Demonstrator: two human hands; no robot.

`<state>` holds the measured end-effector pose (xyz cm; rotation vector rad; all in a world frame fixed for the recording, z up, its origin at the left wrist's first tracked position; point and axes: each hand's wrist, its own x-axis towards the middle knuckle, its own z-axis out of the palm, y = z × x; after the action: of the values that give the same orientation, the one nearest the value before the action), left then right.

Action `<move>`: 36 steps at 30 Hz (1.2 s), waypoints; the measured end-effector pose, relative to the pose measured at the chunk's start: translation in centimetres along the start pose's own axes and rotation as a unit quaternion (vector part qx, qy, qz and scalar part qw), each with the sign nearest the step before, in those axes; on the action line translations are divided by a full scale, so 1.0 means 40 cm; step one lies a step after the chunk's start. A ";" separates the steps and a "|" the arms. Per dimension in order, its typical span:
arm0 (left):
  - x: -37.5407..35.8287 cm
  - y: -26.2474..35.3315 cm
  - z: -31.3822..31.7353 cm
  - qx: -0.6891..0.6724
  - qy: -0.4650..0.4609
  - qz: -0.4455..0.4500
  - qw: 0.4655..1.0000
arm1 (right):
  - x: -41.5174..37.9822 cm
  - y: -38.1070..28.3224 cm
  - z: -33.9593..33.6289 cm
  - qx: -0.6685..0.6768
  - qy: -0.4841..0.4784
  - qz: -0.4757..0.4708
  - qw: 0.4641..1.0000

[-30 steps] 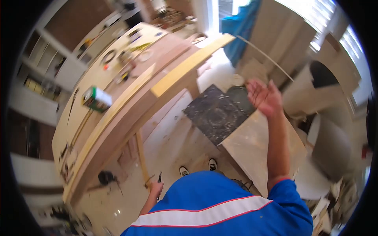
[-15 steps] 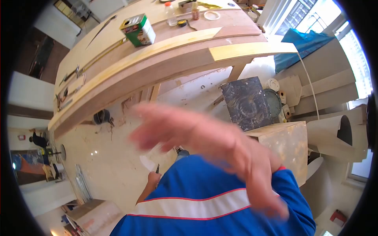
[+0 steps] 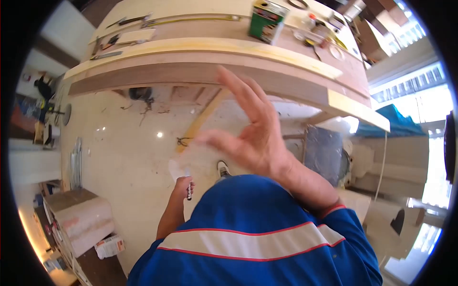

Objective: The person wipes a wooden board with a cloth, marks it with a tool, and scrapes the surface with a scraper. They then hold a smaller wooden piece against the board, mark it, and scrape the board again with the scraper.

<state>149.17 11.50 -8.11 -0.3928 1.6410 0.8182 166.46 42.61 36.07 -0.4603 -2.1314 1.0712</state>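
Observation:
My right hand (image 3: 255,128) is raised in the middle of the view, thumb and fingers spread, with nothing in it. Its fingertips overlap the front edge of a wooden panel (image 3: 167,74) on the worktable. Low at my left side, my left hand (image 3: 182,185) is closed around a slim black-and-white handle (image 3: 189,191). A pale, flat shape (image 3: 177,169) shows just beyond that fist, over the floor; I cannot tell whether it belongs to the held thing.
On the worktable stand a green tin (image 3: 265,25), an extended tape measure (image 3: 195,19) and several hand tools (image 3: 107,55). Beneath it a wooden strip (image 3: 205,119) slants to the floor. A box (image 3: 78,221) stands at left, a dark-topped stool (image 3: 322,150) at right.
My right hand has gone from a blurred sweep across the view to upright with fingers spread. The view has turned left, and my left hand with its handle shows more fully.

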 end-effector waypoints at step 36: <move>-0.300 0.757 0.085 -0.322 0.126 0.220 0.912 | 0.532 0.910 0.531 -0.295 -0.333 0.114 0.888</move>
<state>134.69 32.80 12.13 -0.6144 1.6882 1.7277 136.53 64.82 7.08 -0.7100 -3.1054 0.7330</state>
